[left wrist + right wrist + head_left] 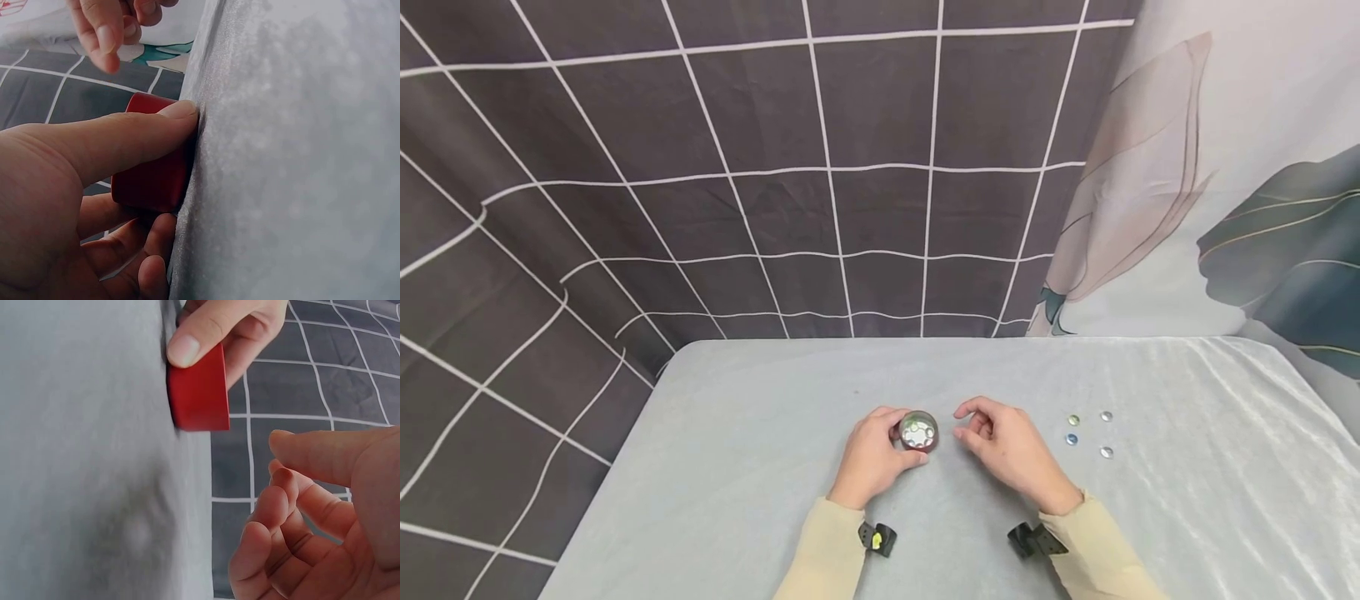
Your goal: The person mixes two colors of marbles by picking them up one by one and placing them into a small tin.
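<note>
The table [737, 475] is covered by a pale, napped cloth; its far, left and right edges are in view, the near edge is not. It is judged that, if the cloth were dragged by a sleeve or wrist, whatever stands on it could be shifted. The left hand [871, 454] is found grasping, thumb on one side and fingers round the other. The right hand [1011, 446] is found released: its fingers are loosely bent, apart from the grasped piece, and nothing is seen held. The red container [918, 432] is held upright on the cloth, somewhat nearer the table's left edge than its right; rounded shapes are seen within, but whether they are loose cannot be told. Should the left grip be tightened unevenly or the rim be knocked by the right fingers, tipping could be caused. Four small discs [1107, 452] are noted between the right hand and the table's right edge; being flat and slick-looking, they could be fumbled if pinched off-centre, or scattered if brushed by the right forearm.
</note>
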The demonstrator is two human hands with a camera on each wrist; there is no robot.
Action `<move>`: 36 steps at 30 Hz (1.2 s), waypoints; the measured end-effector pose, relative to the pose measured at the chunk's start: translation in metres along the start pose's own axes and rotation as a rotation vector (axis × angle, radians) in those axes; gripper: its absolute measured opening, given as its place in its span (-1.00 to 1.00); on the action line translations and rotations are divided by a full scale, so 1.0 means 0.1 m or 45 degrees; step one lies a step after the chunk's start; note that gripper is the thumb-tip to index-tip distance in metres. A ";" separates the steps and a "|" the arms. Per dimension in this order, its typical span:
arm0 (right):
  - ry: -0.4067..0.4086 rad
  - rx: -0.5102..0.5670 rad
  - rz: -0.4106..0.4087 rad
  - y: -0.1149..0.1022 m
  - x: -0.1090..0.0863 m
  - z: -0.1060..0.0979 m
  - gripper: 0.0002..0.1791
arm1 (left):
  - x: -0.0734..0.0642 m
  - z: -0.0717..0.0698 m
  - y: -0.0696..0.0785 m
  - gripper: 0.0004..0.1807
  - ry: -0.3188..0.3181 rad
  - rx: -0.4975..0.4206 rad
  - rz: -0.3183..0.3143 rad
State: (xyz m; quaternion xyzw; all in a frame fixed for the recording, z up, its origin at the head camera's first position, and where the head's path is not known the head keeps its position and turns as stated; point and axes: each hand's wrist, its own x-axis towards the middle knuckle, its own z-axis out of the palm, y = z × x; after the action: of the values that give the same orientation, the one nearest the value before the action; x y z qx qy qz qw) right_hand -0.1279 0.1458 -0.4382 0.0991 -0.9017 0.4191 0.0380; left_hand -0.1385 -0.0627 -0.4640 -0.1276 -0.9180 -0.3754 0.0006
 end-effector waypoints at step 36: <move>0.093 -0.124 0.082 0.31 -0.28 -0.45 -0.83 | 0.00 -0.02 0.00 -0.39 -0.026 -0.017 -0.037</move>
State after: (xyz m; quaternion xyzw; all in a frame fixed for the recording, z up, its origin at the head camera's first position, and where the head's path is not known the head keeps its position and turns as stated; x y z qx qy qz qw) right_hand -0.1077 0.2039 -0.4360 0.0528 -0.9217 0.3793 0.0622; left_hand -0.1385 -0.0639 -0.4630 -0.1181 -0.9171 -0.3804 -0.0150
